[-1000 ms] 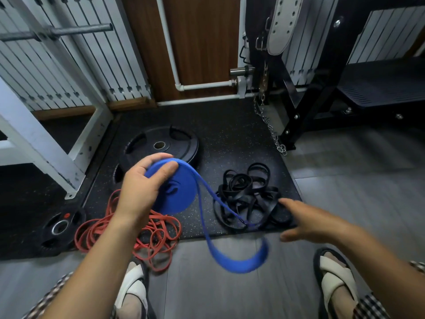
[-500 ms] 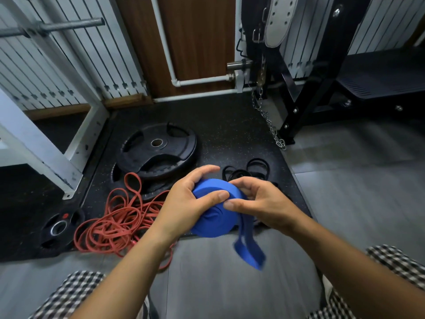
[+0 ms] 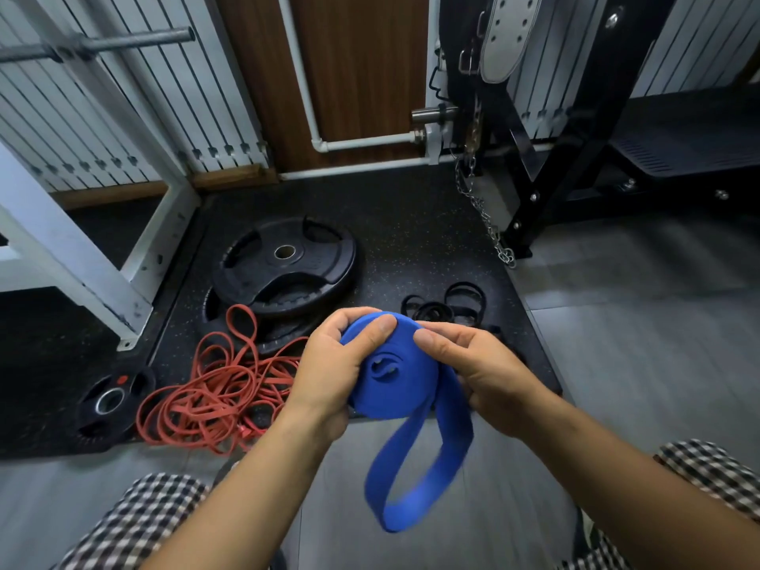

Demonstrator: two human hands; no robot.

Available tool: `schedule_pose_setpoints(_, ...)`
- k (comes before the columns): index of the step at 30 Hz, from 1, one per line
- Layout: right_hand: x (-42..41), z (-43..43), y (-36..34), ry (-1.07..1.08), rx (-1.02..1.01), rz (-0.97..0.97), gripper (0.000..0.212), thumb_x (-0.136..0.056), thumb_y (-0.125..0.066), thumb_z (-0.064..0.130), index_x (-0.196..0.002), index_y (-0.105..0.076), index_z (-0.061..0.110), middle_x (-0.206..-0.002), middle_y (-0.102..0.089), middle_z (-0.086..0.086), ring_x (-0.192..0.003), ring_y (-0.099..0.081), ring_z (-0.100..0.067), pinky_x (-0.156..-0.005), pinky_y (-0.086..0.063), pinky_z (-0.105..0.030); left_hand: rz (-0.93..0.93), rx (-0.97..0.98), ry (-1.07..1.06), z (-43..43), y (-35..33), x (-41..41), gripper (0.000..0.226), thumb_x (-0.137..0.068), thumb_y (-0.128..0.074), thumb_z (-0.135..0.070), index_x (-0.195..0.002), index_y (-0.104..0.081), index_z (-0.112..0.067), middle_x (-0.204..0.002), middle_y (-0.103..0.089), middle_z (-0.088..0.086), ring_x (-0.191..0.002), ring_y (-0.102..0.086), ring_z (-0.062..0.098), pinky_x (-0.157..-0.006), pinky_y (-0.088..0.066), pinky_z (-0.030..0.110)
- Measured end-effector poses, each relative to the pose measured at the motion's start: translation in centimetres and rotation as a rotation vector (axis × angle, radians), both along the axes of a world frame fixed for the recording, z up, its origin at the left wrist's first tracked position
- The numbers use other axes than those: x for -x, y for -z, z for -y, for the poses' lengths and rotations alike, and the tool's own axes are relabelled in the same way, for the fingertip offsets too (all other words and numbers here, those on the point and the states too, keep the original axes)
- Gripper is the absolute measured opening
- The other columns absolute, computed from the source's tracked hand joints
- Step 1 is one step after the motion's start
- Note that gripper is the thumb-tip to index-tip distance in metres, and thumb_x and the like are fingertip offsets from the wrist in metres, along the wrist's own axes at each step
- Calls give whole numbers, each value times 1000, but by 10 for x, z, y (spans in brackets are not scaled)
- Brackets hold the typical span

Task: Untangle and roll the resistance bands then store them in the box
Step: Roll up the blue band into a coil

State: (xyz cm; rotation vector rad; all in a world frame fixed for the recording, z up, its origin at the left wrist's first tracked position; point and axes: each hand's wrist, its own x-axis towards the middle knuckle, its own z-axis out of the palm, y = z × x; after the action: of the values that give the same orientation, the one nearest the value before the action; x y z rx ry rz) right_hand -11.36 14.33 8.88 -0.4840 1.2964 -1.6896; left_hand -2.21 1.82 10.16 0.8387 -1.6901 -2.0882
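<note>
Head view, and we have the blue band [image 3: 395, 376] up in front of us, mostly wound into a fat roll above the near edge of the black mat [image 3: 411, 224]. Our left hand [image 3: 329, 376] curls round the roll's left side, thumb on top. Our right hand [image 3: 481, 372] pinches its right edge, fingers bent. A loose loop dangles below, blurred. On the mat, the red bands [image 3: 214, 397] lie tangled at left and the black bands [image 3: 448, 306] lie beyond the roll.

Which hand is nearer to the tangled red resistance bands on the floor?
Left. The left hand grips the blue band roll just right of the red resistance bands; the right hand holds the roll's other side, farther right, nearer the black bands.
</note>
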Motion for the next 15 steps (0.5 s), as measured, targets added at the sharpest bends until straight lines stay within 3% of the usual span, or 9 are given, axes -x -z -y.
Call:
schedule_pose_setpoints(3, 0, 2, 2, 11, -23, 4, 34, -75, -55, 31, -101, -66, 10, -88, -72, -4, -77, -67, -13, -64, -54, -21, -71, -49, -88, 2, -2, 6, 8, -79, -65, -14, -86, -61, -13, -73, -65, 3, -61, -60, 12, -55, -51, 23)
schedule_pose_setpoints(7, -7, 10, 10, 109, 28, 83, 43, -84, -51, 34, -114, -61, 5, -114, -67, -12, -107, -62, -22, -94, -50, -32, -137, -123, -228, 3, 1, 13, 18, -72, -67, -22, -86, -61, -13, -67, -66, -1, -58, -61, 9, -53, -51, 21)
schedule_pose_setpoints(11, -18, 18, 18, 258, 72, 118, 34, -98, -38, 23, -120, -55, 3, -123, -61, -18, -118, -55, -26, -103, -43, -38, -158, -248, -317, -4, 7, 20, 51, -67, -68, -29, -108, -58, 0, -85, -63, 11, -67, -60, 18, -57, -53, 26)
schedule_pose_setpoints(13, -22, 19, 21, 307, 47, 89, 35, -99, -36, 25, -123, -52, 5, -126, -59, -16, -121, -53, -26, -107, -39, -42, -157, -297, -335, -6, 10, 24, 53, -76, -66, -25, -117, -53, 6, -91, -61, 15, -69, -60, 19, -56, -53, 25)
schedule_pose_setpoints(15, -24, 20, 24, 297, 7, 29, 47, -94, -44, 40, -134, -44, 14, -131, -57, -8, -123, -52, -21, -109, -36, -43, -158, -343, -360, -8, 12, 28, 48, -83, -63, -22, -120, -51, 7, -90, -61, 15, -69, -60, 19, -55, -53, 24)
